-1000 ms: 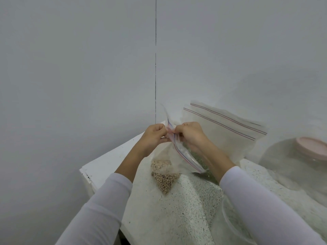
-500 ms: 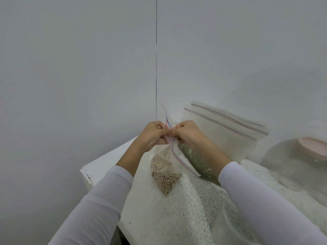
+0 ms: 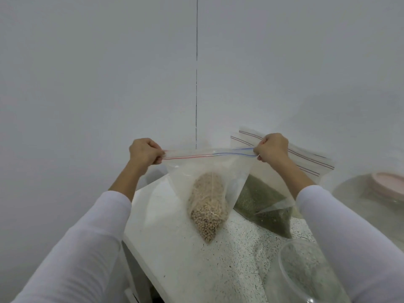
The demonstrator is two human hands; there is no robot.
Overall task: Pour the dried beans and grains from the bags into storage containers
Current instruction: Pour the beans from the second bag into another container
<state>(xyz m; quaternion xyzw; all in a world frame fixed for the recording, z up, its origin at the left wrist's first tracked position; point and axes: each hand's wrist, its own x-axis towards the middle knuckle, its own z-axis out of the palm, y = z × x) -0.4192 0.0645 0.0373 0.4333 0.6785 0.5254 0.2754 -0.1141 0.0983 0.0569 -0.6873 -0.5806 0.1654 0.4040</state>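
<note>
You are at the opening stage, with no pouring done that the view shows: your left hand (image 3: 145, 154) and right hand (image 3: 271, 149) each pinch one end of the zip strip of the clear zip bag of pale beans (image 3: 207, 206), holding it stretched above the speckled table (image 3: 238, 254). Its beans sit heaped in the bottom corner, and the zip bag of green grain (image 3: 266, 206) lies behind it, unpoured. The clear container (image 3: 306, 272) near your right sleeve looks empty, and the big jar with a pink lid (image 3: 371, 202) stands to the right; its contents cannot be told.
</note>
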